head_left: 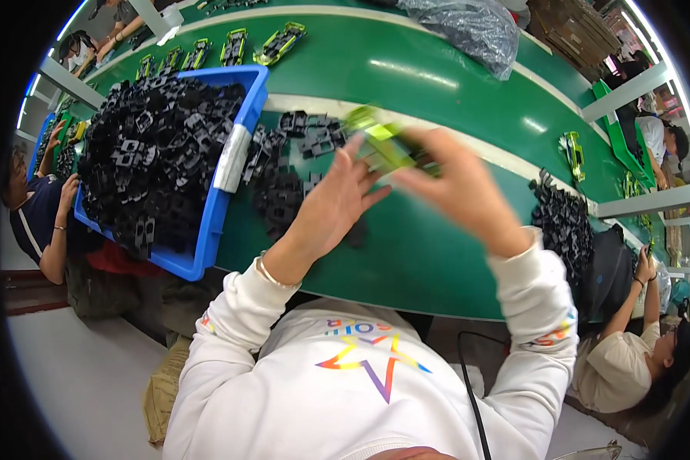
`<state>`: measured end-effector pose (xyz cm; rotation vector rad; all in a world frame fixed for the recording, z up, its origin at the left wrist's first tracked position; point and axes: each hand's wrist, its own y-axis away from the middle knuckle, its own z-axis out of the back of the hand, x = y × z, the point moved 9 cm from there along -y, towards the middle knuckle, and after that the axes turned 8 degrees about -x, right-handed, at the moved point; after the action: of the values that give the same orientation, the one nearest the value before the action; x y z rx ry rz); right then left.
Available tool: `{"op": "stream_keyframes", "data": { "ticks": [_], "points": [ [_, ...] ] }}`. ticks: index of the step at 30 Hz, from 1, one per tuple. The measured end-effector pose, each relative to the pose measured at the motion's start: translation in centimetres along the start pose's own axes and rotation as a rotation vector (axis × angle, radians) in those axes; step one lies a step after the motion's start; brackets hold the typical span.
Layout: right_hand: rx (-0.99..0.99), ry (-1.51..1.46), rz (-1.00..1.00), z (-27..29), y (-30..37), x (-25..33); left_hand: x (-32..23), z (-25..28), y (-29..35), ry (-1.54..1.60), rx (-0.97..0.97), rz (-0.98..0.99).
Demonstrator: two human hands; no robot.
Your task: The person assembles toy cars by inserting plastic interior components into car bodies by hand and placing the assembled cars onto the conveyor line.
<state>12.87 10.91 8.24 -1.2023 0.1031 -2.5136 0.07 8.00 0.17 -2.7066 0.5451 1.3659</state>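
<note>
A lime-green toy car body [383, 142] with dark parts is held above the green table, blurred by motion. My right hand [464, 180] has its fingers curled round its right side; that hand is smeared too. My left hand [331, 192] is at its lower left with fingers apart and stretched out, the fingertips close to the body; whether they touch it I cannot tell. Loose black plastic parts [280, 195] lie in a pile beside my left hand, partly behind it.
A blue bin [216, 218] heaped with black parts stands at the left. Several green toy car bodies [281, 43] line the far table; another [572, 156] lies at right, near a black pile [561, 222]. A plastic bag [468, 31] lies at the back. Co-workers sit on both sides.
</note>
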Motion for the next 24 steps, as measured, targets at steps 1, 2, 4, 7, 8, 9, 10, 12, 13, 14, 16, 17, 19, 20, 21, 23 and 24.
{"op": "stream_keyframes", "data": {
  "ticks": [1, 2, 4, 7, 8, 9, 10, 12, 13, 14, 16, 17, 19, 20, 21, 23, 24],
  "points": [
    [-0.006, 0.068, 0.032, -2.3, 1.2, 2.8, -1.1, 0.5, 0.2, 0.122, -0.096, -0.064],
    [-0.016, 0.140, 0.059, -3.5, 2.1, 4.5, -1.9, 1.1, 0.4, 0.243, -0.188, -0.124],
    [0.005, -0.153, 0.025, -4.6, 2.7, 4.6, -2.1, 3.8, 2.0, 0.277, -0.266, -0.072],
    [-0.008, -0.262, -0.034, -4.5, 3.9, 2.8, -4.1, 7.6, 5.0, 0.135, -0.443, -0.160],
    [-0.050, -0.074, -0.060, -4.2, 4.2, 1.6, -4.8, 8.1, 5.9, 0.122, -0.429, -0.176],
    [0.002, 0.015, -0.117, -5.1, 4.8, 0.8, -5.5, 8.4, 6.5, 0.088, -0.429, -0.192],
    [0.009, 0.020, -0.119, -6.1, 5.5, 0.3, -5.6, 8.5, 6.7, 0.058, -0.423, -0.202],
    [-0.092, 0.324, 0.179, -7.8, 6.4, 2.7, -5.0, 8.5, 6.6, 0.078, -0.410, -0.190],
    [-0.069, 0.353, 0.170, -8.5, 6.7, 3.3, -4.8, 8.2, 6.5, 0.090, -0.392, -0.178],
    [-0.067, 0.353, 0.171, -8.7, 6.9, 2.9, -4.3, 7.9, 6.4, 0.112, -0.392, -0.161],
    [0.001, 0.365, 0.205, -9.8, 7.3, 1.5, -3.6, 7.4, 5.9, 0.153, -0.356, -0.144],
    [-0.017, 0.347, 0.170, -9.0, 7.5, 0.8, -3.4, 7.2, 5.5, 0.138, -0.344, -0.123],
    [-0.064, 0.404, 0.199, -7.0, 7.8, -1.5, -3.1, 6.7, 4.5, 0.129, -0.320, -0.100],
    [-0.105, 0.458, 0.232, -5.8, 8.0, -2.2, -2.8, 6.3, 3.9, 0.121, -0.303, -0.080],
    [-0.153, 0.486, 0.237, -4.5, 8.3, -2.7, -2.4, 6.0, 3.3, 0.086, -0.296, -0.073],
    [-0.162, 0.509, 0.188, -3.0, 8.7, -3.9, -1.6, 5.0, 2.4, 0.103, -0.247, -0.057],
    [-0.167, 0.520, 0.170, -2.4, 8.7, -4.2, -1.5, 4.5, 2.2, 0.115, -0.214, -0.069]
  ]
}}
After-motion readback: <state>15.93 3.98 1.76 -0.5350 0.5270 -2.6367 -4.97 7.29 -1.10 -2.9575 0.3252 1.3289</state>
